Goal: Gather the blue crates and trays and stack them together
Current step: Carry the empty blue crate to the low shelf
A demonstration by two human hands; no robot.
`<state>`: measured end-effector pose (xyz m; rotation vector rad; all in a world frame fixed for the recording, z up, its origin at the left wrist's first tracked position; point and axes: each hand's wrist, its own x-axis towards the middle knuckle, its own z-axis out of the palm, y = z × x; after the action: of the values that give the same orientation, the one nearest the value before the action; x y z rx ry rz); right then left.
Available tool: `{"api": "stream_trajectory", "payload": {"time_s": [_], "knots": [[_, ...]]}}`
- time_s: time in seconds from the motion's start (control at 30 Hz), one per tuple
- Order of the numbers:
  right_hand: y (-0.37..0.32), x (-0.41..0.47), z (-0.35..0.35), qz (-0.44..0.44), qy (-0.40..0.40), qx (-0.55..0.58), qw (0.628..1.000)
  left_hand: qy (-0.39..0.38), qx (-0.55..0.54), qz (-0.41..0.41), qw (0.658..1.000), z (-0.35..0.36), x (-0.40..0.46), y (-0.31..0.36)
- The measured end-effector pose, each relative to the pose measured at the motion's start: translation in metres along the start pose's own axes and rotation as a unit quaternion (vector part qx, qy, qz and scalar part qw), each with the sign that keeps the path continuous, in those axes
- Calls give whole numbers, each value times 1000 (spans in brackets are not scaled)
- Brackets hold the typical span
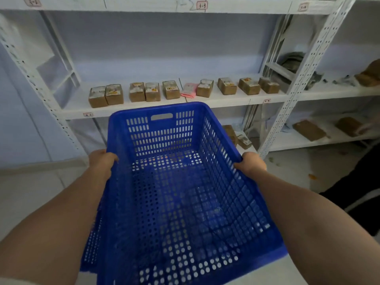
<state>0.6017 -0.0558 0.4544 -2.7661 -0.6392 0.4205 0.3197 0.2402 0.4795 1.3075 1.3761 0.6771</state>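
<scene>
A large blue perforated plastic crate (164, 136) is held up in front of me, empty, tilted with its far end toward the shelves. My left hand (101, 161) grips its left rim and my right hand (250, 162) grips its right rim. Below its left side a second blue perforated edge (92, 249) shows, so another crate or tray seems nested under it; I cannot tell how many.
White metal shelving (226, 99) stands ahead with several small brown boxes (114, 94) and a pink packet (188, 90) on the middle shelf. More brown boxes (308, 130) lie on lower shelves at right. A dark-clothed person (359, 192) is at the right edge. Pale floor (30, 192) lies below.
</scene>
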Motion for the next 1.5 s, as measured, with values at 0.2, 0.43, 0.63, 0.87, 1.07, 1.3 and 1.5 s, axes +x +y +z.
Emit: {"api": "stream_trajectory", "payload": {"time_s": [0.2, 0.43, 0.63, 0.87, 1.07, 1.3, 1.5], "knots": [[26, 27, -3, 60, 6, -13, 998, -73, 10, -18, 997, 66, 38, 8], [62, 64, 3, 149, -9, 4, 989, -97, 24, -45, 994, 140, 58, 9], [99, 109, 3, 185, -24, 16, 982, -96, 21, -94, 991, 205, 53, 1], [149, 176, 12, 175, -85, -1, 981, -69, -20, -193, 978, 283, 53, -32], [186, 225, 29, 160, -98, -5, 982, -66, -25, -235, 970, 331, 52, -64], [215, 263, 59, 155, -105, -24, 982, -58, -61, -221, 972, 367, 58, -95], [225, 283, 93, 163, -121, -36, 979, -61, -48, -203, 976, 389, 74, -115]]}}
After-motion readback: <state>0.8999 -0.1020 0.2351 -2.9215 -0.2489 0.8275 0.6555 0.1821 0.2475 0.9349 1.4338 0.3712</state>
